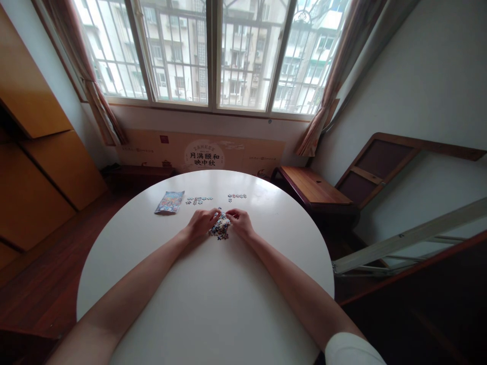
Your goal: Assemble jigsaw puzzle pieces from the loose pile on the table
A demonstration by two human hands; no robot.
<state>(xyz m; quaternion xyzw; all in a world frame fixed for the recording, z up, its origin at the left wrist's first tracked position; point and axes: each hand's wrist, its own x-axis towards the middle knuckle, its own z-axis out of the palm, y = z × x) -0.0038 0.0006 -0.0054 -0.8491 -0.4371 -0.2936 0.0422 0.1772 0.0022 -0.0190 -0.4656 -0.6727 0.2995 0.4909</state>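
Two piece rows point(198, 201) and packet point(169, 202) beyond, left hand point(201, 223), right hand point(240, 222) curled on puzzle pile point(220, 229), grip unclear.

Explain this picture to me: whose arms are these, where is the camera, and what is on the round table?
There is no machine here: these are a person's two bare arms, filmed by a camera worn on the head, looking forward and down. The left hand and right hand meet at a small pile of jigsaw pieces on a round white table. Their fingertips touch the pile; whether either pinches a piece is too small to tell. Beyond them lie a left row of pieces, a right row of pieces and, farther left, a colourful printed packet. A big window is behind.
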